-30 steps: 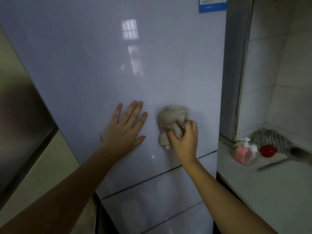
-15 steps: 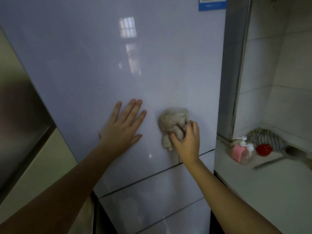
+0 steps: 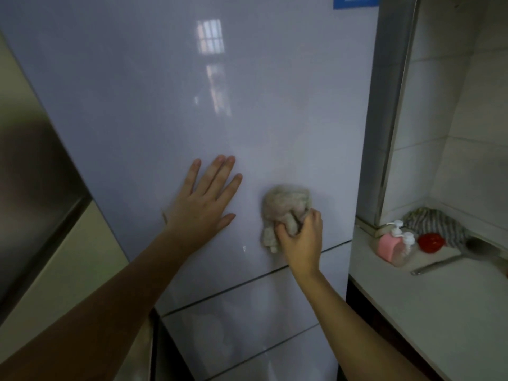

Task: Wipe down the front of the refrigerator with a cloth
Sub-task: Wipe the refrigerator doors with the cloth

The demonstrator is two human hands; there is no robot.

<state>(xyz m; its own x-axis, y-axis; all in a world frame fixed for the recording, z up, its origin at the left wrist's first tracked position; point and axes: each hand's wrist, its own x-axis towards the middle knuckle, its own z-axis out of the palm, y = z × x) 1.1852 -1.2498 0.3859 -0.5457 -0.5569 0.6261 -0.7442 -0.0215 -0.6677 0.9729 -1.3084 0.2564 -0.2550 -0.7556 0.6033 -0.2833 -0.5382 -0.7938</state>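
Head view. A glossy pale lavender refrigerator door (image 3: 192,119) fills most of the frame. A window reflection (image 3: 210,37) shows high on it, and a blue label (image 3: 356,1) sits at its top right edge. Right hand (image 3: 301,237): fingers curled round a crumpled beige cloth (image 3: 283,204), gripping its lower part and holding it against the door low on the right side, just above the dark horizontal seam (image 3: 220,292) between upper door and lower panel. A tail of the cloth hangs left of the knuckles. Left hand (image 3: 203,207): flat on the door, fingers straight, thumb out toward the cloth, holding nothing; near the cloth but apart from it. Both forearms cross the lower panels and hide parts of them. Right of the grey side panel (image 3: 384,105), a white countertop (image 3: 439,312) runs into a tiled corner (image 3: 467,133). On it stand a pink pump bottle (image 3: 387,244) just beside a clear pump bottle (image 3: 404,251). Near them are a small red object (image 3: 431,242) (kind unclear), a striped grey rag (image 3: 434,224) behind, and a long metal ladle (image 3: 439,264) lying flat. Left of the door is a dark brushed-metal surface (image 3: 33,174) above a cream panel (image 3: 71,270).
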